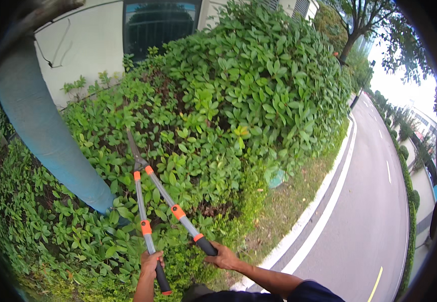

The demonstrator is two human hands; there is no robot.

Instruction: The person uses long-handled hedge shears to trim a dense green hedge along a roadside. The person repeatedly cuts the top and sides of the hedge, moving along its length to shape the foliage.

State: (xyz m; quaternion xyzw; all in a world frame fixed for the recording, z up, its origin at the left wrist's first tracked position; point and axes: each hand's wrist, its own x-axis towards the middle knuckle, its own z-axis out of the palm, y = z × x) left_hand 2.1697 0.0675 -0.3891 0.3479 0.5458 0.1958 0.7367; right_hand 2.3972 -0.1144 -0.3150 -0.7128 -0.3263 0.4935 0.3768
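A pair of long-handled hedge shears reaches away from me over a leafy green hedge. My left hand grips the left handle, around the upper end of its black grip. Around the end of the right handle's black grip, my right hand is closed. Both handles are grey tubes with orange collars. The handles form a narrow V, and the dark blades point up among the leaves, looking nearly together. Leaves partly hide the blade tips.
A thick tree trunk with a blue wrapping rises from the hedge on the left. Behind stand a pale wall and a dark window. A taller bush fills the upper middle. To the right run a grass strip, a white kerb and a road.
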